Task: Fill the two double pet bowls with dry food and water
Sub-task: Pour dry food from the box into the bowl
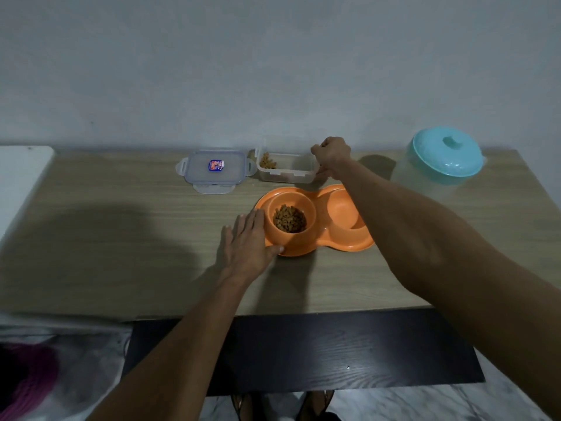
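Observation:
An orange double pet bowl (pixel 349 243) lies mid-table. Its left cup holds brown dry food (pixel 289 219); its right cup (pixel 343 212) looks empty. My left hand (pixel 247 241) rests flat against the bowl's left rim, thumb touching its front edge. My right hand (pixel 332 158) grips the right end of a clear food container (pixel 285 171) behind the bowl; a little kibble (pixel 267 161) lies in its left corner. A frosted water jug with a teal lid (pixel 444 156) stands at the far right. Only one double bowl is in view.
The container's clear lid (pixel 215 171) with a blue sticker lies to the left of it. A grey wall runs right behind the table. A white surface (pixel 18 177) adjoins the table's left edge. A dark wooden ledge (pixel 303 350) sits below the front edge.

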`<state>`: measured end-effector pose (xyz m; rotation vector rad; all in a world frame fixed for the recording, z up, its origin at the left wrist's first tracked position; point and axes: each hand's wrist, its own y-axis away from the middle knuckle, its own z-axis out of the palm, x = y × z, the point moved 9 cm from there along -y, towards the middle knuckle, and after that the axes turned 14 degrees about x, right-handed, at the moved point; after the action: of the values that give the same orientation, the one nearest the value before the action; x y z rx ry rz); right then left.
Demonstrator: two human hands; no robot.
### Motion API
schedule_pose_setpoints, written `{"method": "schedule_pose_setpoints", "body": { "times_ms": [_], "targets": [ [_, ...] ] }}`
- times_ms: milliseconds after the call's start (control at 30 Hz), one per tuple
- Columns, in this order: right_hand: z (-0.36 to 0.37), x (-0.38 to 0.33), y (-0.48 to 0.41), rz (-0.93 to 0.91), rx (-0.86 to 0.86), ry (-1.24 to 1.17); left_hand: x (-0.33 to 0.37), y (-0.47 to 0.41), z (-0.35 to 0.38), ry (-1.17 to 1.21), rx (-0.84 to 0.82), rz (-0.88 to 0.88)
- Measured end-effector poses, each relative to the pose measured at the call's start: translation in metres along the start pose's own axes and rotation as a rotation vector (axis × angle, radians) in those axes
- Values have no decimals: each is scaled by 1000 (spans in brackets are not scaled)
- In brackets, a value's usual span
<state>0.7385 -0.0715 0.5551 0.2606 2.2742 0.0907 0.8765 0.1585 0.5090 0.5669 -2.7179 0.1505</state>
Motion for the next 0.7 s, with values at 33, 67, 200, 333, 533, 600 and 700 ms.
{"method": "schedule_pose_setpoints", "body": {
  "times_ms": [33,67,200,333,533,600,700],
  "targets": [
    [1,2,-1,-1,9,5,0,0,0,0,1,1],
    [1,3,-2,-9,20,11,0,0,-1,0,1,2],
    [-5,4,10,37,7,-56,3,1,-2,2,10,16],
    [-23,7,21,4,43,-60,6,1,-5,-32,6,27],
    [-85,13,51,-77,177,-77,22,13,-24,-84,77,100],
    [-115,15,57,-98,254,-88,33,16,-32,-61,111,110],
    [-162,24,57,-118,378,-124,60,15,-37,-35,144,180]
  ]
}}
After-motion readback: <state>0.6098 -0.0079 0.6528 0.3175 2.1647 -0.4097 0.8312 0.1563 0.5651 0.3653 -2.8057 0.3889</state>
